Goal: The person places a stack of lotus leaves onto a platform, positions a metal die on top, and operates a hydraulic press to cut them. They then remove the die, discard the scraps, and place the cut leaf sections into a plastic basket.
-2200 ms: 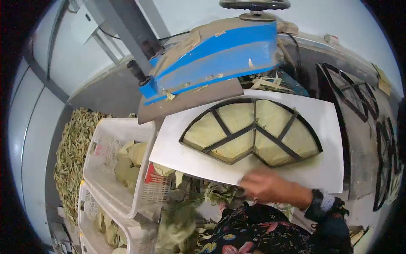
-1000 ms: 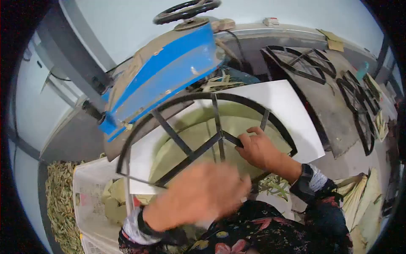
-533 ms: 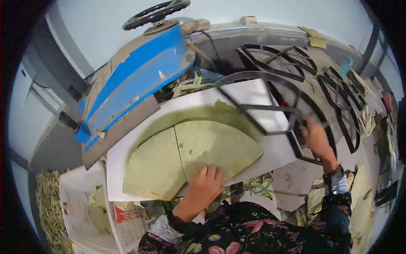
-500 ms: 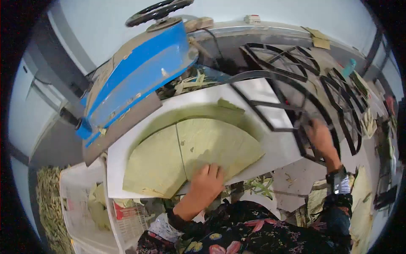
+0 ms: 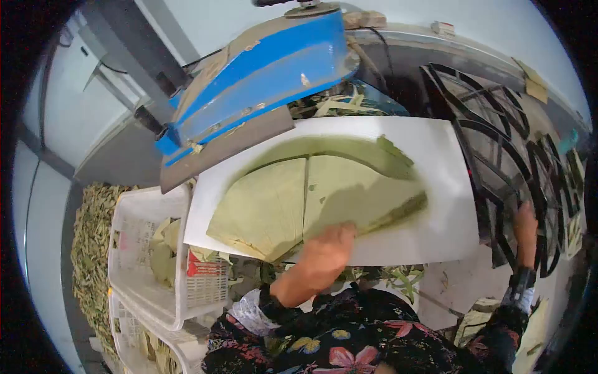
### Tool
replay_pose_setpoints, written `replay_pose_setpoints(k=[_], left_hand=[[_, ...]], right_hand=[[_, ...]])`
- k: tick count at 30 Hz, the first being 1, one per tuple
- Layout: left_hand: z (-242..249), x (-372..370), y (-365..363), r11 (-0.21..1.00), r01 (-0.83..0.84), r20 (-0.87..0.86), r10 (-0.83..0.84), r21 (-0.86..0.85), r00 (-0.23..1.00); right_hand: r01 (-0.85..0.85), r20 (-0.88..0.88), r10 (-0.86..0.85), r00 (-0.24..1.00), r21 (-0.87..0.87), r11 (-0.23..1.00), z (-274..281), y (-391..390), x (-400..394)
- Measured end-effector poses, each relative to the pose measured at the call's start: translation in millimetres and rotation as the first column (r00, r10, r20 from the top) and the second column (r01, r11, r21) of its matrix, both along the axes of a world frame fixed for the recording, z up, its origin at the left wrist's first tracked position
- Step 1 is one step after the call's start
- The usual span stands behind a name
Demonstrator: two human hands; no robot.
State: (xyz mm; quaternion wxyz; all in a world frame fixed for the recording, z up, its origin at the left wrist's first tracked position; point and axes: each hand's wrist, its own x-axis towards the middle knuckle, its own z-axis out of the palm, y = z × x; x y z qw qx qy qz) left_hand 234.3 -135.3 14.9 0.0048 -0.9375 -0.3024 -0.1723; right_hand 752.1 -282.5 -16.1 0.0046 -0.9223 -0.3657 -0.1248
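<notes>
mostly pale green leaf fan [image 5: 330, 190], darkly split, left hand [image 5: 326, 250], right hand [image 5: 526, 225], finger grips both unclear

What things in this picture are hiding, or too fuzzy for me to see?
All in the head view:
- The left hand's fingertips: hidden by the back of the hand.
- Whether the right hand grips the black frame: too blurred and small to tell.
- Most of the black wheel: cut off by the top edge.
- The bottom of the lower white basket: cut off by the picture's bottom edge.
</notes>
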Motion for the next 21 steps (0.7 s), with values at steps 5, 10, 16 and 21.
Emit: replay_pose_setpoints(k=[5, 10, 16, 21], left_hand=[[56, -59, 6, 0.793, -0.223, 0.655, 0.598, -0.567, 0.462], [14, -106, 11, 0.579, -0.072, 0.583, 0.808, -0.812, -0.082], [-19, -130, -6, 0.364, 0.088, 0.359, 0.931, -0.927, -0.067], [-17, -137, -56, 0.475, -0.419, 0.481, 0.871, -0.774, 0.099]], right_hand=[[-0.479, 0.177, 0.445, 0.878, 0.295, 0.827, 35, 61, -55], [-0.681, -0.158, 0.824, 0.544, 0.490, 0.544, 64, 158, -189], [-0.825, -0.183, 0.983, -0.009, 0.556, 0.096, 66, 245, -342], [-0.878, -0.449, 0.891, -0.074, 0.452, 0.155, 29, 330, -434]])
